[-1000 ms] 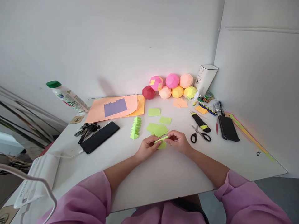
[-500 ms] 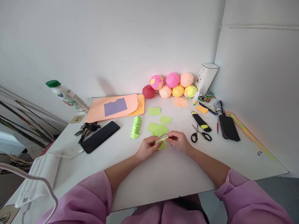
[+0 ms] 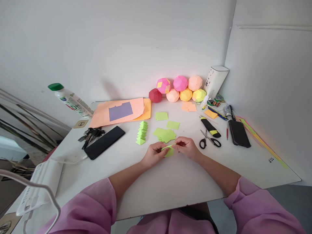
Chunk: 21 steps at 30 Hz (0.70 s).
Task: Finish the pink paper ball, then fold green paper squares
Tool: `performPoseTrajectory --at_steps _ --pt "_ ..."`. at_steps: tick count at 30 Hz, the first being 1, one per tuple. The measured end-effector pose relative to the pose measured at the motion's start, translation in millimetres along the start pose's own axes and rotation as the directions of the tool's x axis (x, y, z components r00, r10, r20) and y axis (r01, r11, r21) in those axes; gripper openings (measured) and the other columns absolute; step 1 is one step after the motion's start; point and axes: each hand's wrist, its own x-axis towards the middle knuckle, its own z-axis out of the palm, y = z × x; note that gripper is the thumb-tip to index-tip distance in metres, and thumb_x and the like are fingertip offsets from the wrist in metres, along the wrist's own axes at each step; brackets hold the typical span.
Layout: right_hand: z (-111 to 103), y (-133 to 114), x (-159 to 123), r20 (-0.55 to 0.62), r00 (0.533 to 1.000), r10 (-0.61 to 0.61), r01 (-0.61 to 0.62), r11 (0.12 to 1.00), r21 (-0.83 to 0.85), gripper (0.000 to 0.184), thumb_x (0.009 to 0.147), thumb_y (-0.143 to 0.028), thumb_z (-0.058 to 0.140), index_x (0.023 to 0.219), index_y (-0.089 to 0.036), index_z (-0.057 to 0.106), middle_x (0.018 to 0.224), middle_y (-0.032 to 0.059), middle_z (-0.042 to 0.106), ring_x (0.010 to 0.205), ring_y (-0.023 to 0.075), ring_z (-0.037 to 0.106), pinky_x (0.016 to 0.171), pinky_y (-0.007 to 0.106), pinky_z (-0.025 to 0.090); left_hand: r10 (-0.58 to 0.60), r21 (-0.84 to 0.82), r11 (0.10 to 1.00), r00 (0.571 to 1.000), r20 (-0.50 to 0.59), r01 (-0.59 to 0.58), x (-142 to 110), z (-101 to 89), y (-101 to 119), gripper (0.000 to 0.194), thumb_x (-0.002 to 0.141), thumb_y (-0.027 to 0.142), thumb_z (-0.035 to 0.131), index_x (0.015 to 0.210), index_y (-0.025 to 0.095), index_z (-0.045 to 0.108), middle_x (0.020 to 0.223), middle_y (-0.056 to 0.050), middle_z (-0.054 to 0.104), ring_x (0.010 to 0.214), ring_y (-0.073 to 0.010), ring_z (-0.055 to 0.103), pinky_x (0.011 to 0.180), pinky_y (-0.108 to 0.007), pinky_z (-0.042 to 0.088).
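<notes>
Between my two hands is a small green piece of paper (image 3: 168, 147), folded and seen nearly edge-on. My left hand (image 3: 155, 154) pinches its left end, and the fingers of my right hand (image 3: 185, 148) close on its right end. Another green sheet (image 3: 169, 152) shows just below the held piece; whether the two are joined I cannot tell. Just beyond my fingers lies an overlapping pile of green paper slips (image 3: 165, 135), with two single slips (image 3: 161, 116) farther back. Left of the pile stands a row of folded green paper pieces (image 3: 141, 132).
To the right lie scissors (image 3: 210, 139), a black and yellow cutter (image 3: 210, 126) and a phone (image 3: 239, 134). Faceted paper balls (image 3: 180, 84) stack against the wall. Leftward are peach sheets (image 3: 102, 113), a black phone (image 3: 104, 143), keys (image 3: 91, 134) and a bottle (image 3: 70, 100).
My hands stay in almost the same place, both still on the green paper. The held piece looks slightly flatter at its right end; the camera view has shifted a little.
</notes>
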Motion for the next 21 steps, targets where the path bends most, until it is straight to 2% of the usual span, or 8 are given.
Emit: performPoseTrajectory --at_steps 7,16,18,21 --pt "-0.1 -0.6 0.2 0.015 1.0 0.003 -0.004 1.0 0.024 0.027 0.066 -0.039 0.075 0.065 -0.017 0.061 0.059 -0.0028 0.054 0.049 0.0093 0.049 0.048 0.024 0.043 -0.029 -0.019 0.999 1.0 0.006 0.029 -0.4 -1.3 1.1 0.027 0.071 0.042 0.07 0.064 0.016 0.065 0.061 0.001 0.052 0.053 -0.0108 0.047 0.048 -0.024 0.039" --pt "-3.9 -5.1 -3.3 0.089 0.99 -0.109 0.114 0.992 -0.061 0.03 0.087 -0.041 0.053 0.071 -0.016 0.058 0.059 -0.0016 0.052 0.052 0.0097 0.05 0.05 0.023 0.041 -0.068 -0.056 0.996 0.998 0.012 0.068 -0.1 -1.0 -2.1 0.031 0.071 0.044 0.069 0.065 0.015 0.062 0.062 0.002 0.051 0.052 -0.0086 0.046 0.047 -0.022 0.039" --pt "-3.4 -2.6 -3.3 0.082 0.984 -0.159 0.167 0.981 -0.103 0.028 0.088 -0.04 0.051 0.077 -0.016 0.059 0.066 0.0008 0.056 0.057 0.0108 0.053 0.053 0.024 0.043 -0.078 -0.063 0.995 0.997 0.014 0.079 -0.1 -1.2 -3.0 0.032 0.072 0.045 0.069 0.065 0.015 0.061 0.062 0.002 0.051 0.052 -0.0085 0.046 0.047 -0.022 0.039" --pt "-1.4 2.5 -2.4 0.074 0.971 -0.229 0.238 0.957 -0.164 0.025 0.083 -0.04 0.059 0.091 -0.016 0.063 0.082 0.005 0.063 0.065 0.0128 0.058 0.056 0.025 0.047 -0.069 -0.039 0.997 0.997 0.025 0.07 0.1 -1.2 -3.6 0.031 0.073 0.044 0.068 0.065 0.015 0.062 0.059 0.003 0.05 0.05 -0.008 0.045 0.047 -0.022 0.038"
